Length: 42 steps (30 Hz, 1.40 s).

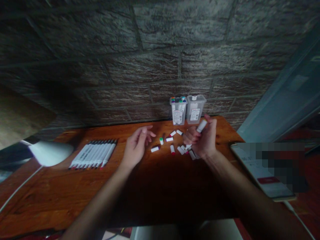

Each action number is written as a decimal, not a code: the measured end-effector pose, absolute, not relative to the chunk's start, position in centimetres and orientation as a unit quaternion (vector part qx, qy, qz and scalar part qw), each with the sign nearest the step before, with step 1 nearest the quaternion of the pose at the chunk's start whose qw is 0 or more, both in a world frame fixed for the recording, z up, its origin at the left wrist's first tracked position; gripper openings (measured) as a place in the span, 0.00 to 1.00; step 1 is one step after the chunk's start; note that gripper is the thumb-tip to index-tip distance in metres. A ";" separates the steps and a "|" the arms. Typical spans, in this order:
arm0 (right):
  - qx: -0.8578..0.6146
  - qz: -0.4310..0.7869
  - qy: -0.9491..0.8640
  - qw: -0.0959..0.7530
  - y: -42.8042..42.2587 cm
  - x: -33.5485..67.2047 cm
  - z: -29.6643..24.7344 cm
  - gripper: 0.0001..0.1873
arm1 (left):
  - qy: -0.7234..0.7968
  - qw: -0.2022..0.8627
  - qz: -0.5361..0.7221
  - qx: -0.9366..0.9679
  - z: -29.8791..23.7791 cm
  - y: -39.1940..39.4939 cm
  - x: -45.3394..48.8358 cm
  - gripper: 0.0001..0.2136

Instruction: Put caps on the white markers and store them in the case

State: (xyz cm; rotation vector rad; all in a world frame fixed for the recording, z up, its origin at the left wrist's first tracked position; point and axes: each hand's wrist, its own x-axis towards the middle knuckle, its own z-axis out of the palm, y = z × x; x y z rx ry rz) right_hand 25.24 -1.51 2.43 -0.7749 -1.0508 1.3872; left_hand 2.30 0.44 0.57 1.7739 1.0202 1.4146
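My right hand (203, 138) is closed around a white marker (201, 126); a yellowish tint shows at its upper end, and the fingers hide its middle. Beneath and beside that hand lie several loose white marker caps (172, 150) with coloured ends, some partly covered by it. My left hand (137, 143) hovers over the table with fingers apart and nothing in them. Closest to it are a cap with a dark end (155, 149) and a cap with a green top (161, 141) standing upright.
Against the brick wall stand a clear box with several markers (178, 115) and another clear box (195, 113). A row of white markers (93, 155) lies on the wooden table (105, 190) at left, near a white lamp (53, 153). At right lies a tablet-like device (265, 173) with a cable.
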 end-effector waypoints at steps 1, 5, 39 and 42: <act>-0.329 0.586 -0.443 0.594 -1.4 25.5 2.5 0.35 | 0.390 0.317 0.539 0.675 0.6 0.4 2.3 0.19; -0.357 0.519 -0.451 0.632 -0.6 27.7 3.3 0.36 | 0.409 0.287 0.530 0.685 0.7 0.2 2.2 0.16; -0.495 0.319 -0.782 0.204 0.0 30.9 0.0 0.10 | 0.321 0.630 0.565 0.426 1.5 0.4 3.1 0.15; -0.510 0.296 -0.789 0.171 0.1 30.4 -0.5 0.08 | 0.319 0.636 0.568 0.414 1.4 0.5 3.1 0.21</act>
